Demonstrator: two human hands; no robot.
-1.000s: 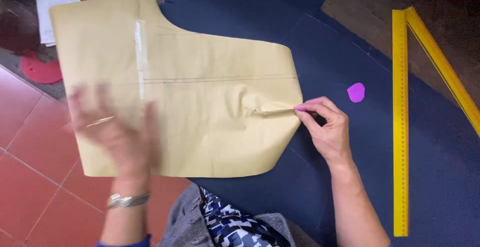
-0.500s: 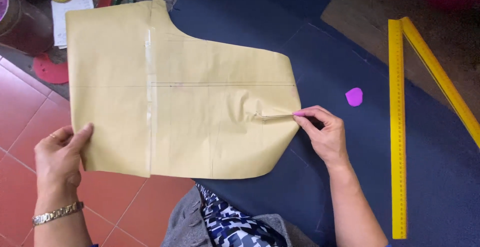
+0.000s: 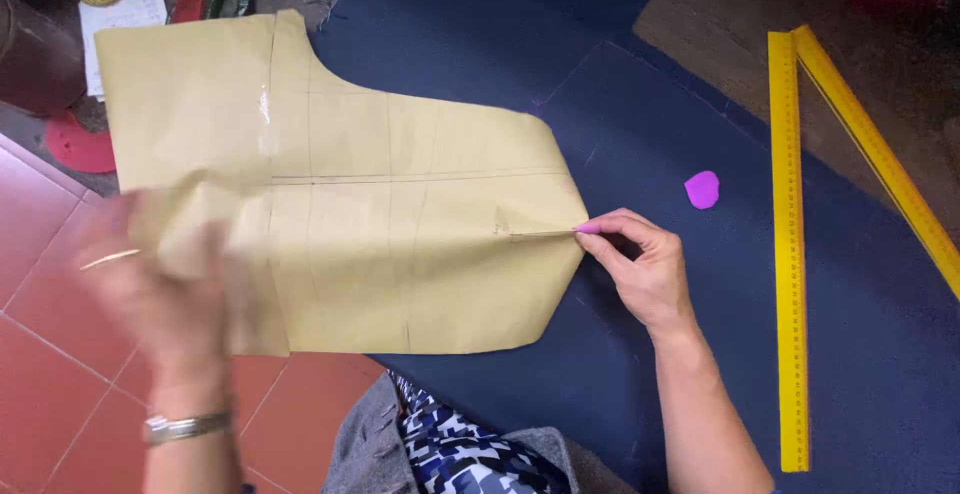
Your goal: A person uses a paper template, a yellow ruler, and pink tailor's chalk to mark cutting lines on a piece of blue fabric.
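The tan paper pattern point(image 3: 340, 204) lay flat across the navy cloth point(image 3: 640, 104), its right edge pinched shut between the right hand's point(image 3: 640, 269) fingertips. Half a second before, the left hand point(image 3: 165, 284) had gripped the lower left corner; now it lay blurred over that edge, fingers spread open. Farther right lay pink chalk point(image 3: 702, 190) and yellow rulers point(image 3: 790, 254).

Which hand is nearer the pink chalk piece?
Right. The right hand pinches the paper pattern edge just left of the pink chalk; the left hand is far across the pattern.
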